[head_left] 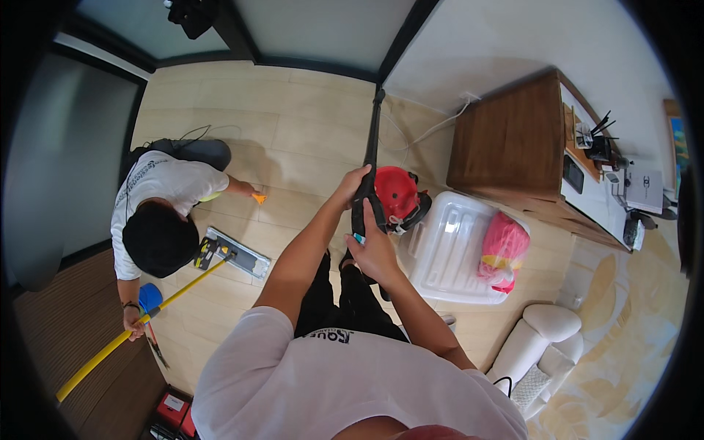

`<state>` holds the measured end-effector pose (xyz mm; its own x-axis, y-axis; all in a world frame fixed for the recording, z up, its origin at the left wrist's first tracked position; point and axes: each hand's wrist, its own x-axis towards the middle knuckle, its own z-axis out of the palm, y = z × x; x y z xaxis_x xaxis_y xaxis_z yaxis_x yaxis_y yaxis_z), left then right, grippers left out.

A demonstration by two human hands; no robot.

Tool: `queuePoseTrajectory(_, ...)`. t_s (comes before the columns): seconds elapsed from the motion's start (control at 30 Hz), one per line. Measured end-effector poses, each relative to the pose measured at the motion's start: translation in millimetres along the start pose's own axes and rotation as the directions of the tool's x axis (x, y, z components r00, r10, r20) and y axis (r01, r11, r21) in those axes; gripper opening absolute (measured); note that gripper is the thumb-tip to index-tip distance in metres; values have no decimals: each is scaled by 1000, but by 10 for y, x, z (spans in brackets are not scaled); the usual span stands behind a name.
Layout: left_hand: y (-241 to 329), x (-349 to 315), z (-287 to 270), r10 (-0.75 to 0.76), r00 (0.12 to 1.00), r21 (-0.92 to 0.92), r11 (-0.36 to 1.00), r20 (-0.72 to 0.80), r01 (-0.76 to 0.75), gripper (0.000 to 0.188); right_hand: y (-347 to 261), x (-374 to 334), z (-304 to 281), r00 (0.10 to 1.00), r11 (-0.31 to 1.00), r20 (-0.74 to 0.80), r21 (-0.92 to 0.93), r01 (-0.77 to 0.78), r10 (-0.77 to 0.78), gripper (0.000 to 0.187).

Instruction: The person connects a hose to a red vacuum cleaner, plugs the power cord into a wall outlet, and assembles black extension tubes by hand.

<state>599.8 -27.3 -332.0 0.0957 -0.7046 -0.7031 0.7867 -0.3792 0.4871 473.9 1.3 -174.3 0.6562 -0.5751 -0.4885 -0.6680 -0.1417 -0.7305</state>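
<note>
Out in front of me I hold a long black cleaning wand [372, 143] with a thick handle. Its narrow tip reaches toward the corner where the dark-framed glass panels meet the white wall. My left hand [353, 186] is wrapped round the wand ahead of the right. Closer to my body, my right hand [375, 253] grips the thick handle, and a bit of light blue shows beside its fingers. A round red machine with black parts [397, 192] stands on the floor just right of the wand; whether the two are joined is hidden.
At left a person [165, 183] crouches, holding a yellow pole [189, 290] of a flat mop [246, 255] and a small orange tool [259, 198]. A clear lidded plastic box [447, 249] bears a pink bag [503, 249]. Beyond are a wooden cabinet [506, 139] and white sofa [532, 345].
</note>
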Motion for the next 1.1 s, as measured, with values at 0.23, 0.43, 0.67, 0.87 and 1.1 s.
queuePoseTrajectory(0.23,152,-360,104,27,995,-1,1000,-92,-27,30,-152,-156,-84,992,991,-1,-37,130,-130,78)
queuePoseTrajectory(0.43,237,-54,79,73,997,1,997,-17,-73,30,-78,45,-63,996,997,-56,-27,75,-76,77)
queuePoseTrajectory(0.67,251,29,17,20,1000,-15,1000,-23,-21,32,-178,129,-123,1000,999,-9,-34,0,-1,77)
queuePoseTrajectory(0.87,476,-266,-363,133,977,-101,983,-169,-151,32,-371,269,32,986,986,78,-66,155,-150,78)
queuePoseTrajectory(1.1,956,-359,-1128,281,896,-78,942,-344,-326,28,-651,821,414,940,956,228,-88,281,-255,78)
